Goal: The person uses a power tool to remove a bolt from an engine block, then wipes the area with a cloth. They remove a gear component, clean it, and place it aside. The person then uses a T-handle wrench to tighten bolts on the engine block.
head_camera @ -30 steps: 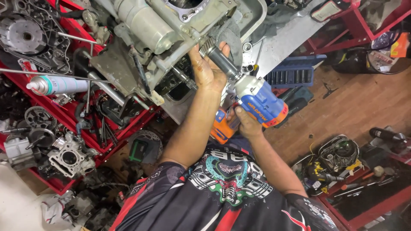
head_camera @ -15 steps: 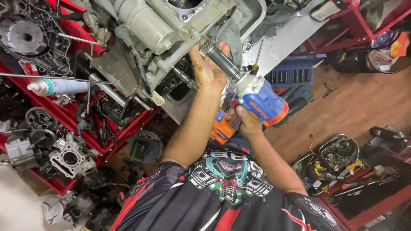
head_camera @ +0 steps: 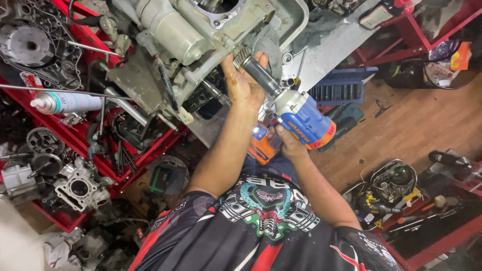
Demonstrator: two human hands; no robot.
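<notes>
My right hand grips the handle of a blue and orange cordless impact wrench, whose work light is lit. A long black socket on the wrench points up into the grey engine case. My left hand is wrapped around the socket close to the engine, with the thumb against the case. A grey rag lies on the engine just above that hand.
A red parts rack at left holds engine parts, a cylinder block, rods and a spray can. A blue socket case lies right of the wrench. More parts sit on red shelving and the wooden floor at right.
Both hands and the wrench stay in nearly the same place on the engine. Only the view shifts slightly.
</notes>
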